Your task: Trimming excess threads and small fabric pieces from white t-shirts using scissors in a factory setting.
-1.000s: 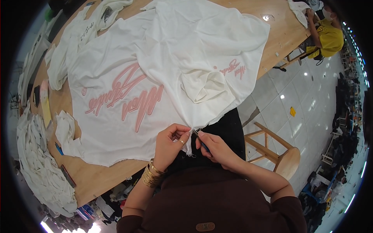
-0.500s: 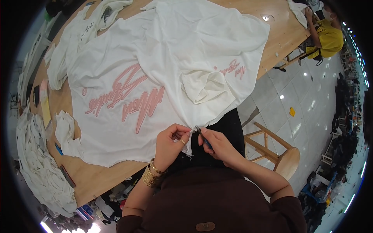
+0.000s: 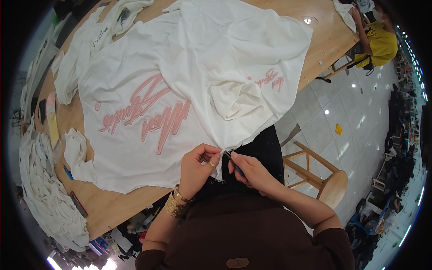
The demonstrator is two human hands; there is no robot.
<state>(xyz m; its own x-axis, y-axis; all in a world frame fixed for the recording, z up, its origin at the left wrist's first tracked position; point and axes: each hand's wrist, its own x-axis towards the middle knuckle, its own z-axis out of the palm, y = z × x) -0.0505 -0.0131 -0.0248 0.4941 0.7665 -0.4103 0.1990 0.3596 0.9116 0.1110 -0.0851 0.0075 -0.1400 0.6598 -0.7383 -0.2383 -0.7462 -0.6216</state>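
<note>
A wooden stool [image 3: 325,179] stands beside the wooden table [image 3: 330,33].

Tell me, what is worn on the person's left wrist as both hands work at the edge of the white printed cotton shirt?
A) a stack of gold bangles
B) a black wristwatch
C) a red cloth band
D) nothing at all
A: a stack of gold bangles circles the wrist below the left hand, which pinches the hem of the white shirt with pink lettering beside the right hand.

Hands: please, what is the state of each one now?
Left hand: closed, pinching the hem of the white shirt.
Right hand: closed on a small dark tool at the same hem.
</note>
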